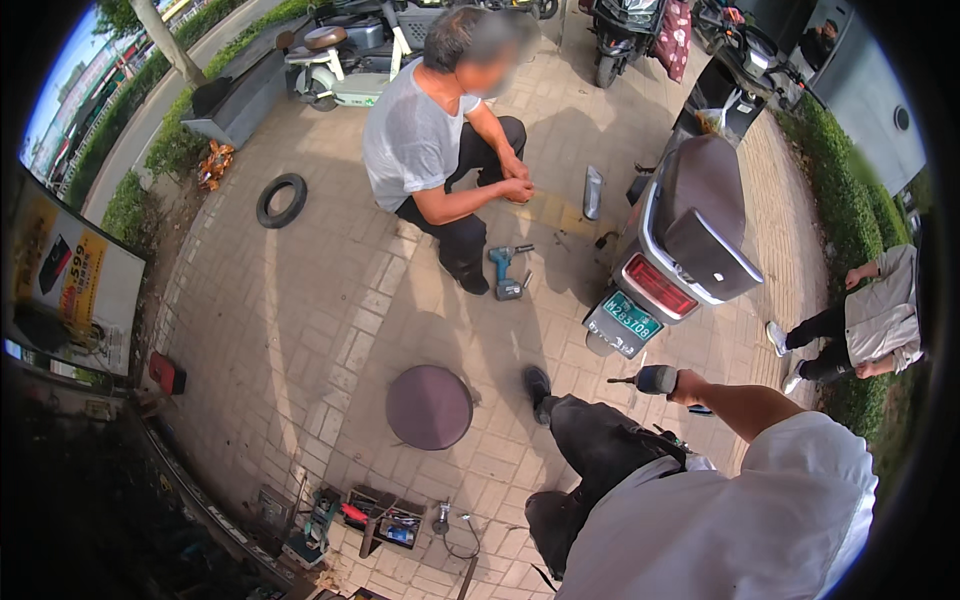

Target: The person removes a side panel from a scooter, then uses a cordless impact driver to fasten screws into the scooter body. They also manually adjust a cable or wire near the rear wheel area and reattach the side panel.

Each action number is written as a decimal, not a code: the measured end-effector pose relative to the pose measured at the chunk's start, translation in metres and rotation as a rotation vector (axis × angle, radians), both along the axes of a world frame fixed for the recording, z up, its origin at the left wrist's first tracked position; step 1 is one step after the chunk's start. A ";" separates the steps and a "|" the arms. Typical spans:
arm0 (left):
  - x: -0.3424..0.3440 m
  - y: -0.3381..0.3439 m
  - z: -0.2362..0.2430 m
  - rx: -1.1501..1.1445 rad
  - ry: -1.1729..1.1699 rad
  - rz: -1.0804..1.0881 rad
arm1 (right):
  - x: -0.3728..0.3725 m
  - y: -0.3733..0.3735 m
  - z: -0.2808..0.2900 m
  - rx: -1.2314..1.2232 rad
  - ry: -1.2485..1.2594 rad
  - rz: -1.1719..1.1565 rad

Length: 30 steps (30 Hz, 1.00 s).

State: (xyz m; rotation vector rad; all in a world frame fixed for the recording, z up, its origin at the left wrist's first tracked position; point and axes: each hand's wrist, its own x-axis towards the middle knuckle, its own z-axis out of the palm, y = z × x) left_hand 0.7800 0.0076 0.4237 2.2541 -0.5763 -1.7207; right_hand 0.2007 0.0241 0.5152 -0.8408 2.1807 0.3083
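My right hand [687, 387] is closed round the grip of a dark cordless drill [656, 379], whose long bit points left. The drill is held above the paving, just below the rear of an electric scooter [706, 190] with a brown seat, red tail light [657, 286] and green plate [630, 316]. A gap separates the bit from the scooter. My left hand is out of view. On the ground by the scooter lie a teal cordless impact wrench [503, 268] and a long grey scooter part [593, 193].
A co-worker [412, 130] sits bent beside the scooter, hands together. A round brown stool [430, 407] stands left of my foot. Tool trays [385, 522] lie at the bottom, a tyre [282, 201] at upper left. Another person [880, 310] stands at right by a hedge.
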 end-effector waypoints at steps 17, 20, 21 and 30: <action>-0.149 -0.446 0.020 -0.093 -0.036 -0.759 | -0.086 -0.315 0.104 -0.855 -0.055 -0.758; -0.179 -0.532 0.023 -0.170 -0.023 -0.882 | -0.109 -0.333 0.145 -0.847 0.020 -0.858; -0.198 -0.559 0.024 -0.197 -0.012 -0.922 | -0.113 -0.336 0.152 -0.972 0.056 -0.873; -0.397 -0.710 0.042 -0.465 0.057 -1.428 | -0.209 -0.379 0.203 -1.310 -0.094 -1.330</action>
